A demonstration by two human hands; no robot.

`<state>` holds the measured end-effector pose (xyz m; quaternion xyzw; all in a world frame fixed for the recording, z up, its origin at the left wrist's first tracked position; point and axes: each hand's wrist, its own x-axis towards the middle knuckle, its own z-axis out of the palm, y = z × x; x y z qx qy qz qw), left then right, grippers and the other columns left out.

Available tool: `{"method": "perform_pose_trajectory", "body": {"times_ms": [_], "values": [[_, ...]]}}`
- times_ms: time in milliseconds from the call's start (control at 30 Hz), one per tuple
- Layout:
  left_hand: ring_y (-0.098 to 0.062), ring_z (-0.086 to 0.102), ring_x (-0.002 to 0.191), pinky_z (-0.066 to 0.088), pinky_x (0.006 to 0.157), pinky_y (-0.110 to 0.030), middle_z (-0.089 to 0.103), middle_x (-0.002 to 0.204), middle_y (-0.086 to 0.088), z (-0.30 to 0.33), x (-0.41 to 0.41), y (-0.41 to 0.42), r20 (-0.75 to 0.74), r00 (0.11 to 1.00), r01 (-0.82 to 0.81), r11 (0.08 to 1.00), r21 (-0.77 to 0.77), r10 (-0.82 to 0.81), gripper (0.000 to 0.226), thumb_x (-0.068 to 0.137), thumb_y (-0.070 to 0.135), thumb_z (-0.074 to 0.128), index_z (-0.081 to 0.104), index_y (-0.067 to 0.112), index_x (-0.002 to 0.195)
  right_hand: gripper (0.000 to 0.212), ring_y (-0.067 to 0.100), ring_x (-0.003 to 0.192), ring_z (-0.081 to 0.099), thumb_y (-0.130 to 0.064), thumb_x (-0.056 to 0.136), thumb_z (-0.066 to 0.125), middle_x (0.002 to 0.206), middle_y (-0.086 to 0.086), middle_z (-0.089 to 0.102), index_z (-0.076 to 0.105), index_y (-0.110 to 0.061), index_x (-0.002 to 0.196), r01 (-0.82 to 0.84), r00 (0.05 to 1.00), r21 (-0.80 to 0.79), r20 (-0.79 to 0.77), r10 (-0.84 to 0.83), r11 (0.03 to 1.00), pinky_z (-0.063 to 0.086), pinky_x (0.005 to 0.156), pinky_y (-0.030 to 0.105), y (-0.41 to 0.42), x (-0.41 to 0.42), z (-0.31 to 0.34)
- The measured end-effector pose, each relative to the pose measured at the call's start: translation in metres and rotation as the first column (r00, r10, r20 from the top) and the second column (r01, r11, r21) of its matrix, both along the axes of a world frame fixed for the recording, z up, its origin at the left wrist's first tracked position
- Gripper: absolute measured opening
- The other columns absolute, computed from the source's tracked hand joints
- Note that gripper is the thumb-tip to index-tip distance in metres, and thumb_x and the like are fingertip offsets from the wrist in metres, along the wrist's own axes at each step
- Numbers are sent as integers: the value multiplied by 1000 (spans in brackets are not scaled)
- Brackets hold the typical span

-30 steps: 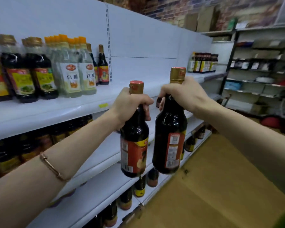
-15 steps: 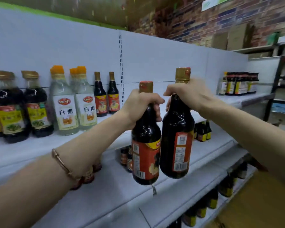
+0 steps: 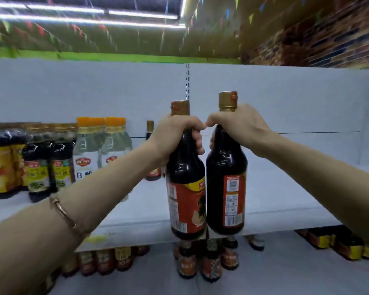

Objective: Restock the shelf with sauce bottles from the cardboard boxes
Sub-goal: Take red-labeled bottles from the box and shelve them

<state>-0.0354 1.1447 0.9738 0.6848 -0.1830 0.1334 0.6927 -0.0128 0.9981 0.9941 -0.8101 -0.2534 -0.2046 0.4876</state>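
Here, both hands are clamped on dark sauce bottles, one each, held upright by the neck in front of the white top shelf (image 3: 285, 201). The left hand (image 3: 175, 133) wraps the neck of the left sauce bottle (image 3: 186, 188), whose red label shows a picture; the right hand (image 3: 241, 126) wraps the neck of the right sauce bottle (image 3: 226, 184), whose label shows a barcode and small print. The two bottles hang side by side, almost touching, their bases level with the shelf's front edge. The knuckles of the two hands nearly meet between the gold caps. A thin bracelet (image 3: 63, 212) sits on the left forearm.

On that shelf, left of the held pair, stand other goods: a small dark bottle with a gold cap (image 3: 150, 133) just behind the left wrist, mostly hidden by it; then clear vinegar bottles with orange caps (image 3: 102, 145), at least two in front with more behind; then two dark bottles with green labels (image 3: 45, 167); then yellow-labelled bottles (image 3: 0, 167) at the picture's edge, too blurred to count. The left forearm covers the lower part of the vinegar bottles. The shelf to the right of the held pair is bare white.

Below that shelf, a lower shelf (image 3: 285, 277) carries small dark bottles (image 3: 209, 262), blurred; about three stand directly under the held pair, with more to either side.
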Motion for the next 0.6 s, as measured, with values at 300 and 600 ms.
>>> {"method": "perform_pose_trajectory", "body": {"times_ms": [300,600], "values": [[-23,43,38,44,46,-25,43,44,-11,9,27,16,11,982,-191,981,-19,191,46,81,-2,50,48,10,37,26,29,67,65,-37,65,70,70,10,69,59,-14,61,-164,986,31,17,163,986,55,66,38,26,60,2],[-24,45,38,46,47,-28,45,44,-12,2,97,56,43,967,-252,967,17,251,43,81,-5,50,48,7,40,23,20,61,52,-37,64,67,64,2,56,55,-17,62,-188,981,23,-32,189,982,43,61,37,70,138,-7]]}}
